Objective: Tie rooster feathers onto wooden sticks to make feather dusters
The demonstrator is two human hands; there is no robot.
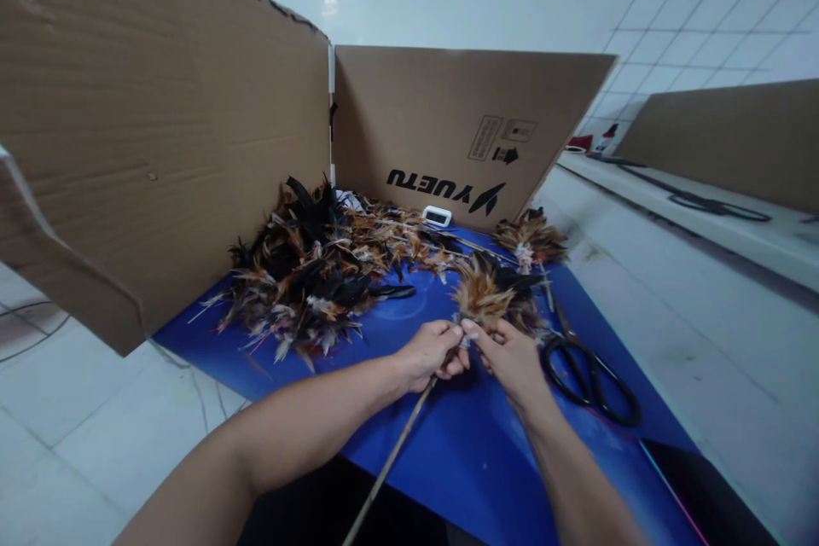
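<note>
My left hand (435,356) is closed around the upper end of a thin bamboo-like stick (392,462), which slants down toward my body. Brown and black feathers (483,290) fan out at that end, like the head of a feather duster. My right hand (508,356) pinches the pale feather bases beside my left fingertips, and the two hands touch or nearly touch. My fingers hide exactly how feathers and stick meet. Black-handled scissors (592,384) lie just right of my right wrist.
A big heap of loose feathers (307,281) covers the left and back of the blue table (409,409). Cardboard panels (172,119) stand at the left and back. A small white-framed device (437,216), a feather bunch (531,239) and a dark flat object (710,486) also lie there.
</note>
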